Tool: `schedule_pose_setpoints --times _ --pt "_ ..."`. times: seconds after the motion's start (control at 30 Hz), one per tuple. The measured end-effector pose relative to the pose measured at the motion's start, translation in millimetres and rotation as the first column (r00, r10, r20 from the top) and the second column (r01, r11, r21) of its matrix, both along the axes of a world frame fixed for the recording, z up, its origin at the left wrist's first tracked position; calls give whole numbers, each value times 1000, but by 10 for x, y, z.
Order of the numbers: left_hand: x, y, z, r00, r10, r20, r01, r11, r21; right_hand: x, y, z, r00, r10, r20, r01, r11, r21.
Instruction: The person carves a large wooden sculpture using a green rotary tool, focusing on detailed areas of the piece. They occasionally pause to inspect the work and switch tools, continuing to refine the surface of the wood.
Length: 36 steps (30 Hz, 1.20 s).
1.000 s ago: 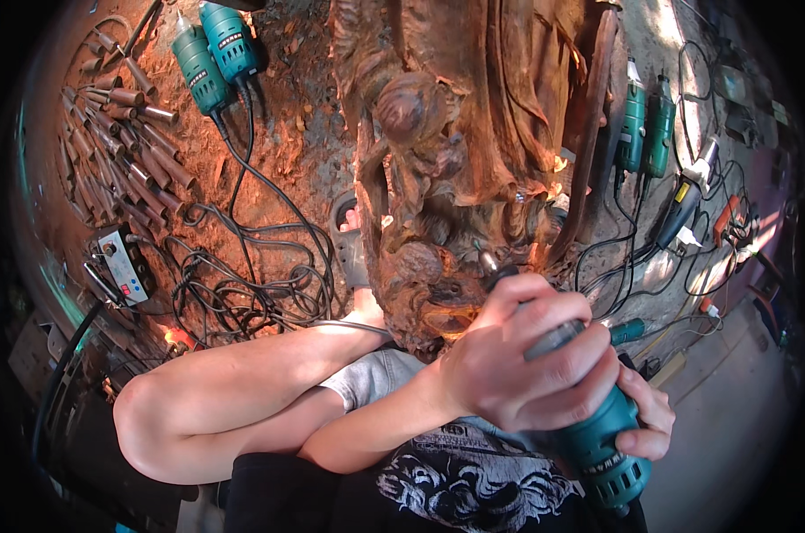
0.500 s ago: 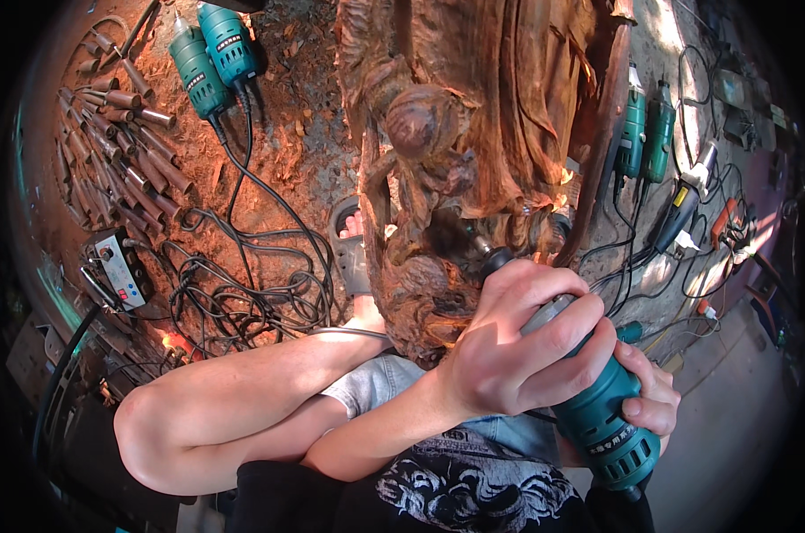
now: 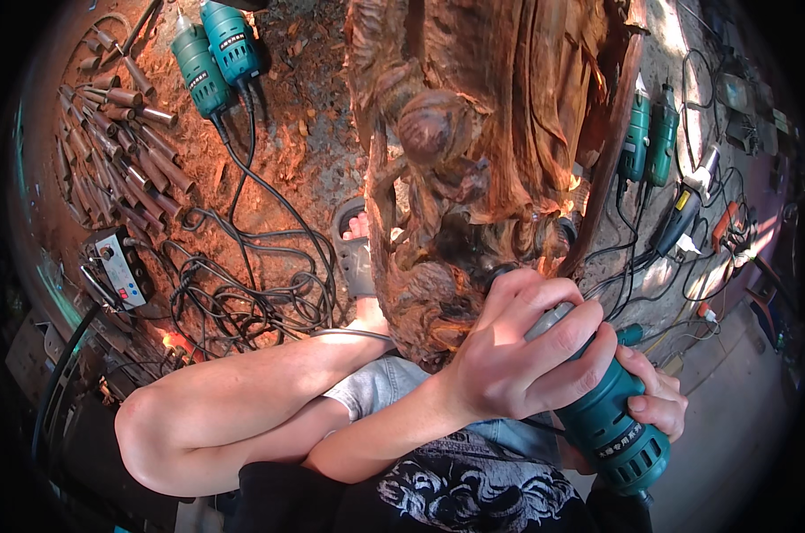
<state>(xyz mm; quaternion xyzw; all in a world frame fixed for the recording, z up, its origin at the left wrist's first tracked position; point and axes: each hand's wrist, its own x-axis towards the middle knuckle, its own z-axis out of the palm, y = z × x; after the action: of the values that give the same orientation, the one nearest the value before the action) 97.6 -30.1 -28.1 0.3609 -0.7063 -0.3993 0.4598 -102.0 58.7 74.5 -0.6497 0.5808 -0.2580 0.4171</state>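
Note:
Both my hands hold a green electric rotary grinder [image 3: 611,413] at a slant. My left hand [image 3: 527,346] wraps its fingers round the grinder's front end, near the grey collar. Around the rear body curls my right hand [image 3: 658,404], partly hidden behind the tool. The grinder's nose reaches a hollow in a reddish-brown wood carving [image 3: 509,115], which has a rounded knob, folds and openings. Its bit is hidden by the carving and my left hand. The carving stands between my legs, its lower end close to my lap.
Two green grinders [image 3: 214,58] lie at the far left, with two more [image 3: 647,138] at the right. Wooden-handled carving tools [image 3: 127,151] fan out on the left. Tangled black cables [image 3: 243,280] and a control box [image 3: 118,271] lie nearer me. More cords and plugs [image 3: 687,240] spread at right.
The carving has shifted slightly right and down in the view. The grinder's tip has gone deeper behind the wood and my left hand. Both hands keep their grip.

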Motion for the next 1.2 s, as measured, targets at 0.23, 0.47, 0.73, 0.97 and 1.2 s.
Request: schedule_pose_setpoints --times 0.23,0.47,0.73,0.97,1.2 --pt "5 -20 21 1000 -4 -30 4 1000 -13 -15 107 -140 997 29 -76 -39 990 -138" --pt "0 -14 23 1000 -24 8 24 1000 13 -25 108 -92 998 -10 -69 6 998 -64" --pt "3 -21 23 999 -19 27 19 1000 5 52 -50 -1 998 -54 21 54 998 20" --pt "-20 -29 29 1000 -14 2 14 1000 19 57 29 -103 998 -70 10 70 995 -71" --pt "-6 -31 51 999 -25 25 24 999 38 107 11 -71 987 -152 57 150 988 30"
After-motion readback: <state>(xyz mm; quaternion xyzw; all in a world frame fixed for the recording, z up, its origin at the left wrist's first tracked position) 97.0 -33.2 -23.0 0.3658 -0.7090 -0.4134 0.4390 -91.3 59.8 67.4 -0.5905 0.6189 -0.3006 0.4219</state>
